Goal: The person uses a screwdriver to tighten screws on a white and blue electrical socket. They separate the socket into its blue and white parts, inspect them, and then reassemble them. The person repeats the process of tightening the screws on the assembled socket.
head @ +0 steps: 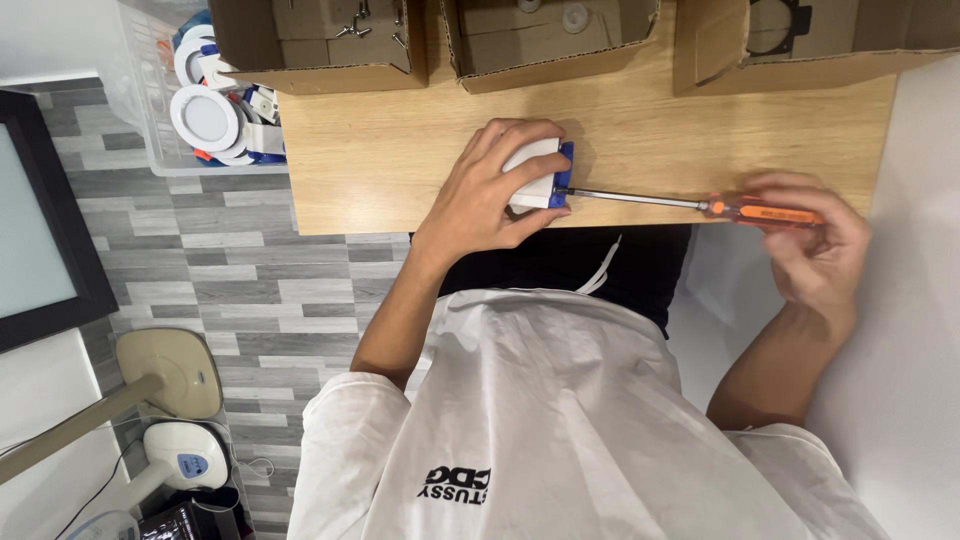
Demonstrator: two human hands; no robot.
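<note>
Left hand [492, 190] clamps small white plastic box with blue end [538, 176] on wooden tabletop [400, 160]. Right hand [812, 245] pinches orange-handled screwdriver [700, 205]; its metal tip touches the blue end.

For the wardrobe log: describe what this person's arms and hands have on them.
Both hands are bare: the left hand and right hand show no gloves, rings or watch. Forearms are uncovered to the elbows. The loose white T-shirt has short sleeves and a small black print on its front.
</note>
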